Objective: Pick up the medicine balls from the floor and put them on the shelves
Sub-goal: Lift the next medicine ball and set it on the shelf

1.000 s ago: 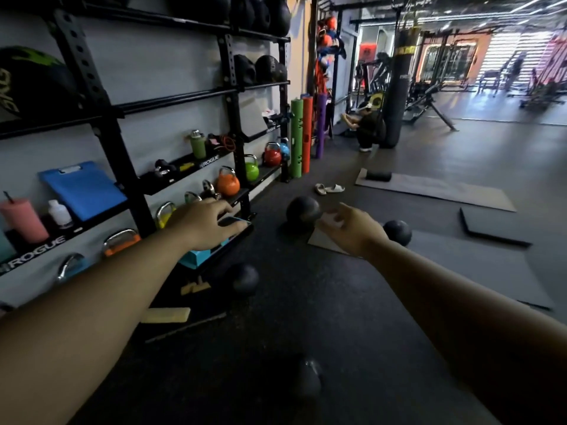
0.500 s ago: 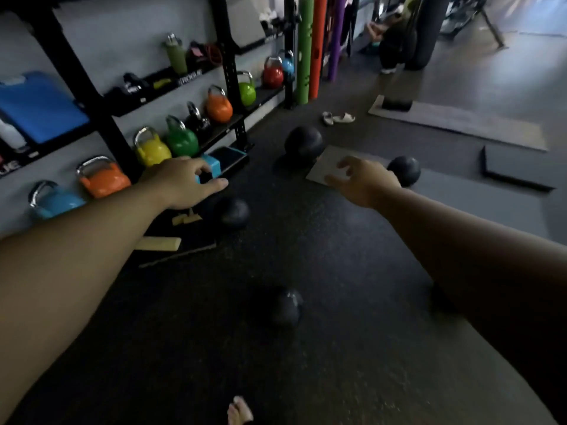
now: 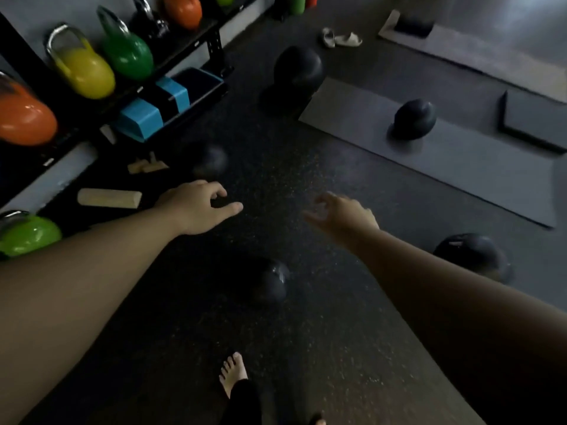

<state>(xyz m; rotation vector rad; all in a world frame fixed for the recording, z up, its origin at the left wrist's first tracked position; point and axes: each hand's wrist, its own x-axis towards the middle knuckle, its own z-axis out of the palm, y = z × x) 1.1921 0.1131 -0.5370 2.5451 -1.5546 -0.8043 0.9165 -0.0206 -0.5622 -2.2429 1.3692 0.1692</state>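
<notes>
A: Floor [image 3: 276, 185] count, biggest first?
B: Gray mats, 2: near mat [image 3: 445, 154], far mat [image 3: 478, 53]. 1 dark pad [image 3: 535, 118] at rt.
A: Rack [image 3: 214, 47]?
B: Kettlebells w/ whole bodies in view, 4: orange [image 3: 24, 118], yellow [image 3: 82, 69], green [image 3: 129, 53], lime [image 3: 29, 234] lower down. More cut off at top.
A: Medicine balls?
B: 5, all on floor. Far ball [image 3: 299, 69] at near-mat corner; mat ball [image 3: 414, 118] on it; right ball [image 3: 472, 253]; near ball [image 3: 270, 283] betw. forearms; blurred ball [image 3: 211, 157] by rack.
A: Hands?
B: Left hand [image 3: 199, 207], right hand [image 3: 343, 216]: both fingers loosely spread, empty, above floor.
A: Smaller?
B: 1 wood block [image 3: 109, 198], 1 bare foot [image 3: 233, 372].
A: Writing?
B: Pale mark on right ball, unreadable.
</notes>
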